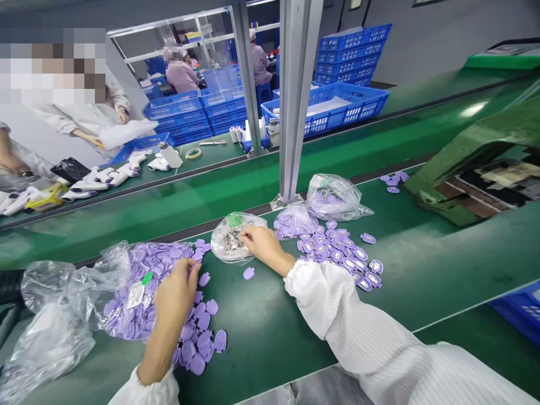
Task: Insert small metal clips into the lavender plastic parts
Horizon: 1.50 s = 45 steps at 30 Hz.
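My left hand (179, 289) is closed in a pinch over a heap of small purple plastic pieces (202, 343), with purple showing at its fingertips. Under and beside it lies a clear bag of the same pieces (139, 264), bearing a white label and a green sticker. Farther right, my right hand (265, 244) reaches into a clear bag (219, 247) of small metal parts (232, 242). Its fingertips are pinched together; what they hold is too small to make out. Near my right wrist lie purple pieces with metal inserts (333, 247). One loose purple piece (248, 273) sits between the hands.
More clear bags of purple pieces (333, 197) stand by the metal post (295, 101). A green press-like machine (472, 163) is at right. Crumpled plastic (46, 343) lies at far left. Beyond the green divider are blue crates (337, 107) and a co-worker in white (88, 121).
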Each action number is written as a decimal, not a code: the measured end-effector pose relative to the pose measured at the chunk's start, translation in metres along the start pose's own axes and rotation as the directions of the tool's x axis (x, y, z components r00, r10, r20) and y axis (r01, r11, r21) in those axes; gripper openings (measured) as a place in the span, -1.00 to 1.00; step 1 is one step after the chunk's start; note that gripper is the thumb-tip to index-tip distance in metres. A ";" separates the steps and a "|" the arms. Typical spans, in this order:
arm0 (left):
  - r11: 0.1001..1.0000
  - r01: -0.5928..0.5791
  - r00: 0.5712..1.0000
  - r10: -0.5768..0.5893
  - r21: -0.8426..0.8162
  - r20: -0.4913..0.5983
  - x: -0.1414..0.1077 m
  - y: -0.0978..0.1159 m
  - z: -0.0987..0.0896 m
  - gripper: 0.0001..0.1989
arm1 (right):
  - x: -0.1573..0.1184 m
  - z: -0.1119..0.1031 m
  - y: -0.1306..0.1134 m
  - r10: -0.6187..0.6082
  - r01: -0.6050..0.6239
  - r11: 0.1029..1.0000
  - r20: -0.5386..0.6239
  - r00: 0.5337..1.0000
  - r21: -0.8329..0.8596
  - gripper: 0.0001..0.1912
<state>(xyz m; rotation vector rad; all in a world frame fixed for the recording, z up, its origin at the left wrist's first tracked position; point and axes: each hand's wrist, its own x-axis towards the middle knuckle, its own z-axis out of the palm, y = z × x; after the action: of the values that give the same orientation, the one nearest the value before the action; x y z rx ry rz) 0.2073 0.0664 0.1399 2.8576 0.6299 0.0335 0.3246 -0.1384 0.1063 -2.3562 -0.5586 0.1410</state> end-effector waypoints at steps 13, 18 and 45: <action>0.316 0.439 0.822 0.236 -0.841 0.518 -0.068 0.074 0.061 -0.50 | -0.025 -0.021 0.001 0.110 -0.231 0.752 0.229 0.967 0.617 -0.71; 0.249 0.510 0.806 0.197 -0.823 0.559 -0.060 0.064 0.052 -0.48 | -0.079 -0.020 0.013 0.166 -0.479 0.471 0.459 0.873 0.741 -0.55; 0.297 0.544 0.777 0.174 -0.785 0.605 -0.062 0.071 0.047 -0.49 | -0.092 -0.013 0.024 0.206 -0.456 0.443 0.407 0.890 0.772 -0.49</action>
<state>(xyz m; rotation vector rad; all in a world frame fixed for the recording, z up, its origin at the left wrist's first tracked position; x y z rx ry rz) 0.1838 -0.0320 0.1104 1.4122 0.5329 -0.4026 0.2537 -0.2017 0.0952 -1.3981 -0.0448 0.7492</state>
